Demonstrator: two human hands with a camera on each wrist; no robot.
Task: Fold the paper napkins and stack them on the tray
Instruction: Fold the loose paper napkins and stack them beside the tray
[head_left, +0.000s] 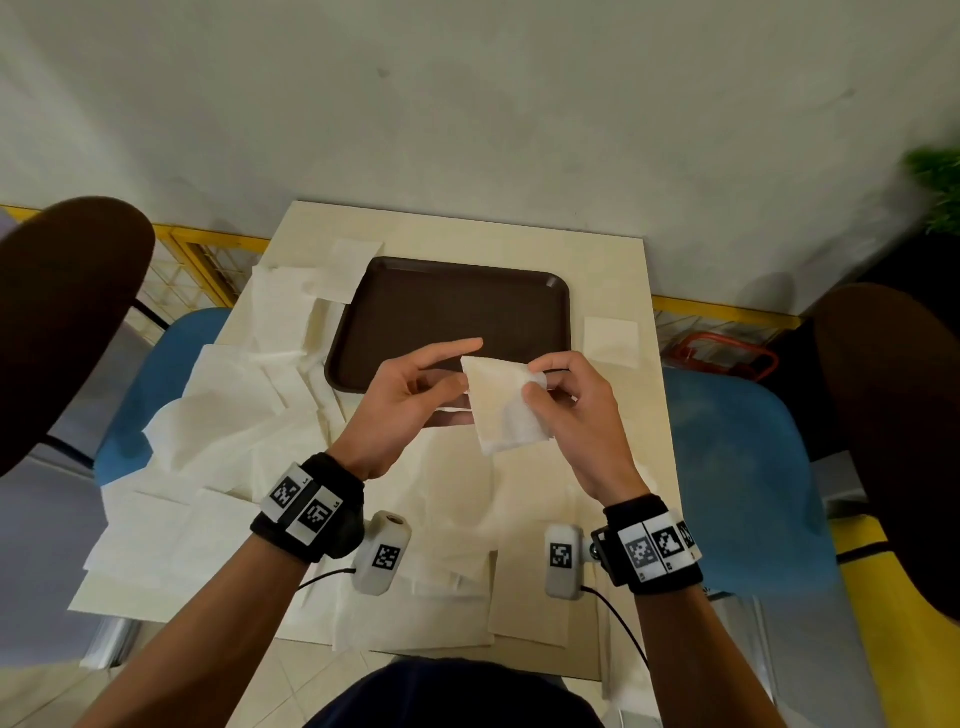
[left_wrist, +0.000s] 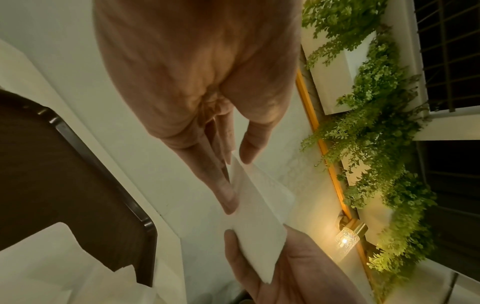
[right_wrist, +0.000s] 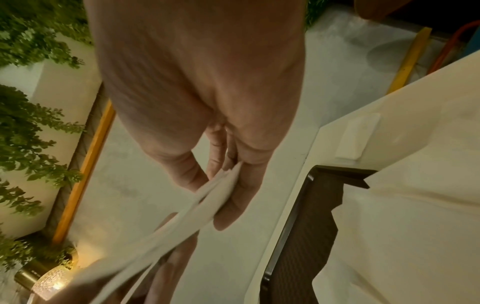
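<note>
I hold the folded napkin mid-frame above the tray's near edge: right hand pinching it, left hand nipping its left edge, forefinger straight, squaring the layers before stacking, I judge.

The right hand extends downward from the top of the frame. Its thumb and fingers pinch the edge of a folded napkin, which runs from the fingertips toward the lower left. Beside the hand, to its right, lies the brown tray, partly covered by loose napkins. A small folded napkin lies above the tray corner.
</note>
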